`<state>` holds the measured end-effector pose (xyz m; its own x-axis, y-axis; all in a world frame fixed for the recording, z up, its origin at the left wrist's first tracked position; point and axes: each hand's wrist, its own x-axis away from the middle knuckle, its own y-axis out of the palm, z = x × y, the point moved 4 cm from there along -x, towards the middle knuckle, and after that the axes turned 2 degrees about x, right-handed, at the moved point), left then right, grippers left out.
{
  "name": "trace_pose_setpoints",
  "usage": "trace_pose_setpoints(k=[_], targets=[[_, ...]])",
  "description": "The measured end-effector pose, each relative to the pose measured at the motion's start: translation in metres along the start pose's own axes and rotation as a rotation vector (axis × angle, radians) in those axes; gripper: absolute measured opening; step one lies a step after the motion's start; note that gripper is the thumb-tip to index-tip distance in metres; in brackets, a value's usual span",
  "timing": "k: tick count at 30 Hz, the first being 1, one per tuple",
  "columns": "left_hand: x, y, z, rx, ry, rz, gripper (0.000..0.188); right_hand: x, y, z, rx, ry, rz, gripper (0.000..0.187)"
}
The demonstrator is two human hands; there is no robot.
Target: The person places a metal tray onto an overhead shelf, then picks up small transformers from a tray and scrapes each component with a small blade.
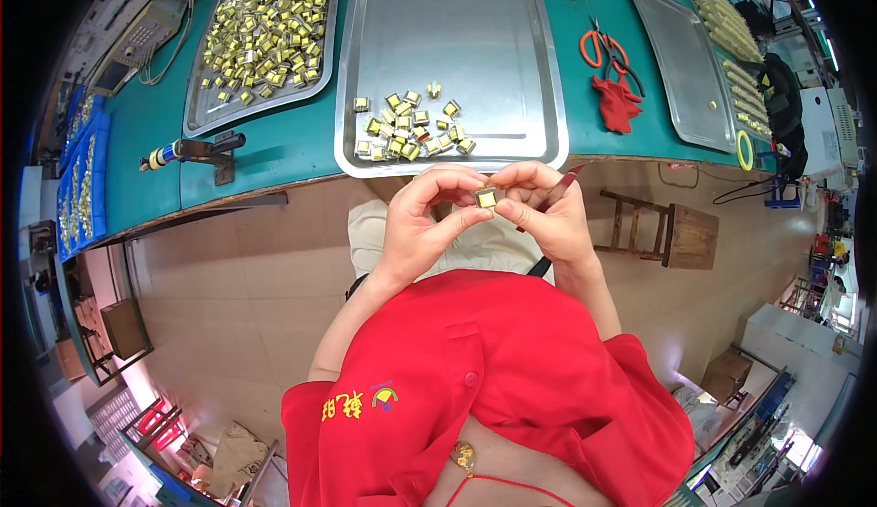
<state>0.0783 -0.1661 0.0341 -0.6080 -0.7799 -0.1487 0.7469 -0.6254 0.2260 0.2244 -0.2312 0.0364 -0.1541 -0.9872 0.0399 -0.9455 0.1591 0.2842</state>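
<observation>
Head view showed the left hand (422, 213) and right hand (545, 215) pinching one little yellow transformer (486, 198) between them, on the middle tray's (443, 41) near side.

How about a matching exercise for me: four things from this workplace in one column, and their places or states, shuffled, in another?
Column one
1. Small yellow-and-metal block
2. Crumpled red cloth
3. Brown wooden stool
4. Left rectangular silver metal tray

Column two
A. Standing on the beige floor
B. Heaped with many yellow pieces
C. At the fingertips of the left hand and right hand
D. Lying on the green bench

Pairs: 1-C, 2-D, 3-A, 4-B
</observation>
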Motion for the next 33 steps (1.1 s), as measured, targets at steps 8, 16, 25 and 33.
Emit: trace_pose_setpoints(k=[8,16,25,33], targets=[[-0.011,-0.004,0.011,-0.042,0.041,-0.004,0.026,-0.01,0.006,-0.014,-0.02,-0.023,0.01,0.025],[-0.029,0.001,0.035,-0.629,0.374,-0.105,0.034,-0.028,0.0,-0.022,-0.078,0.096,0.02,0.032],[-0.026,-0.078,0.03,-1.015,0.503,0.298,0.026,-0.209,-0.105,-0.076,0.221,0.098,0.297,0.021],[-0.018,-0.086,0.019,-0.951,0.406,0.363,0.023,-0.342,-0.139,-0.091,0.309,-0.032,0.457,0.016]])
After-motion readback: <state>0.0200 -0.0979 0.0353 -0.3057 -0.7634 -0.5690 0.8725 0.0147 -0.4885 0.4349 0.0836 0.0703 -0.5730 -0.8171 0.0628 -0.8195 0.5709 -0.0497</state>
